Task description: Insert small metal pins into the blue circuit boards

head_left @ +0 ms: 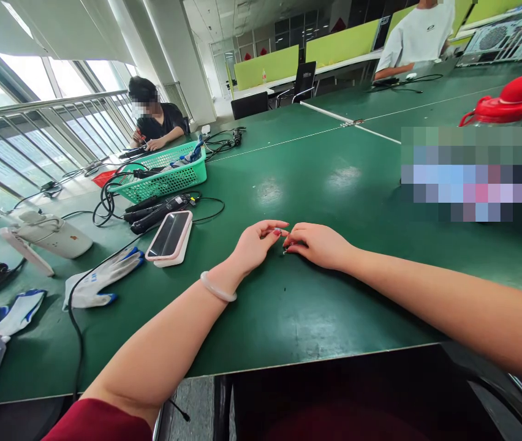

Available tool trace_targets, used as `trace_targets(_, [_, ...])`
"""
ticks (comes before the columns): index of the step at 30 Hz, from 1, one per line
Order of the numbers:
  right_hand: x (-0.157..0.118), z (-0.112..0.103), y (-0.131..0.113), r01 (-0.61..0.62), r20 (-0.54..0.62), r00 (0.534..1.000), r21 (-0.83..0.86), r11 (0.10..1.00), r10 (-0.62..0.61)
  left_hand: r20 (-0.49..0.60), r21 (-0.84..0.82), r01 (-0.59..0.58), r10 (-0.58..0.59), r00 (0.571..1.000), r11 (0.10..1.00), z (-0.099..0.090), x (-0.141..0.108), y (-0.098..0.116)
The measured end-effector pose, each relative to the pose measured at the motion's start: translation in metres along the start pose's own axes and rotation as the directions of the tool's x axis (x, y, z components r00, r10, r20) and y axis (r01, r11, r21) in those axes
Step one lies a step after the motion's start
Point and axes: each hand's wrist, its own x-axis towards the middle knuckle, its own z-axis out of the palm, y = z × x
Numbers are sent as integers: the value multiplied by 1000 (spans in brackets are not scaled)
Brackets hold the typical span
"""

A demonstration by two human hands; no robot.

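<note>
My left hand [254, 245], with a pale bangle [218, 288] at its wrist, is over the green table [316, 318]; its thumb and fingers are closed on something small that I cannot make out. Fingertips almost touching it, my right hand [318, 245] is also pinched together. A tiny shiny piece [284, 252] shows at the right fingertips, too small to name. Nearer to me, a small dark speck [284, 289] lies on the tabletop.
Left of my hands are a phone [169, 236] on a white box, a glove [102, 278], black tools [157, 211] with cables and a green basket [164, 174]. A red-lidded container [509, 107] stands right. Other people sit at the left and far side.
</note>
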Motion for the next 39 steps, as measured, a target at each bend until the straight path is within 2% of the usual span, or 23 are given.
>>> trace_targets(6, [-2,-3,-3,-17,-73,997,61,998,21,-79,102,52,-44,996,993,-4,4,-9])
trace_targets(11, [-3,-8,-7,-61,-170,982,95,994,76,-4,38,15,-15,1000,999,-1,1,-6])
trace_targets(16, [-3,-8,-7,-74,-182,979,76,994,87,62,-23,-31,32,998,999,4,-1,-1])
trace_targets(31, [-5,-9,-8,-42,-208,978,-27,999,36,79,66,-85,80,994,994,4,-6,5])
trace_targets(36, [-6,-8,-7,-35,-241,970,-99,994,10,98,28,-100,97,990,995,4,-5,1])
trace_targets(39, [-6,-7,-8,-35,-240,971,-119,992,5,90,-20,-60,61,994,998,4,-5,2])
